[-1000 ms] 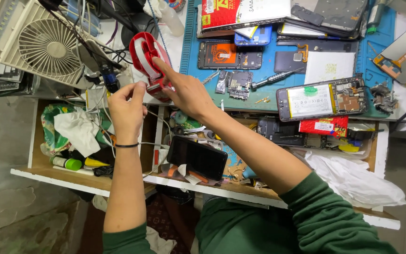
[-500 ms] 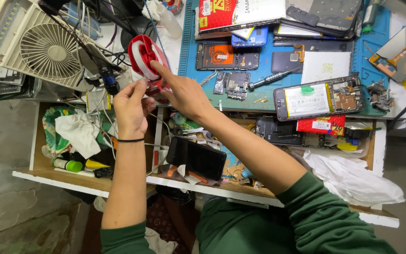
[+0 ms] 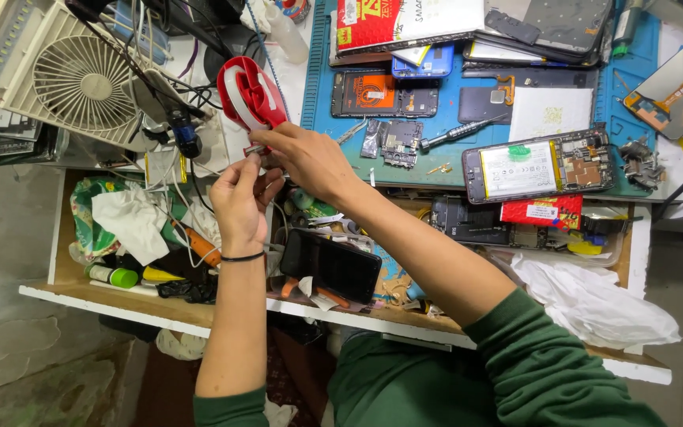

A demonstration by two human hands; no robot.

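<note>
Red plastic tape dispenser (image 3: pixel 251 95) with a white roll stands at the far left edge of the blue work mat (image 3: pixel 322 119), just right of the white desk fan (image 3: pixel 73 79). I see my left hand (image 3: pixel 240 202) below it, fingers pinched together on something small that I cannot make out. My right hand (image 3: pixel 306 158) touches the dispenser base, fingers closed at the same spot. Near me, a black phone (image 3: pixel 332 265) lies in the open drawer. Further right, an opened phone with white battery (image 3: pixel 539 166) rests on the mat.

red tape dispenser (image 3: pixel 250 96) base behind hands, fan (image 3: pixel 73 75) cut off top-left
</note>
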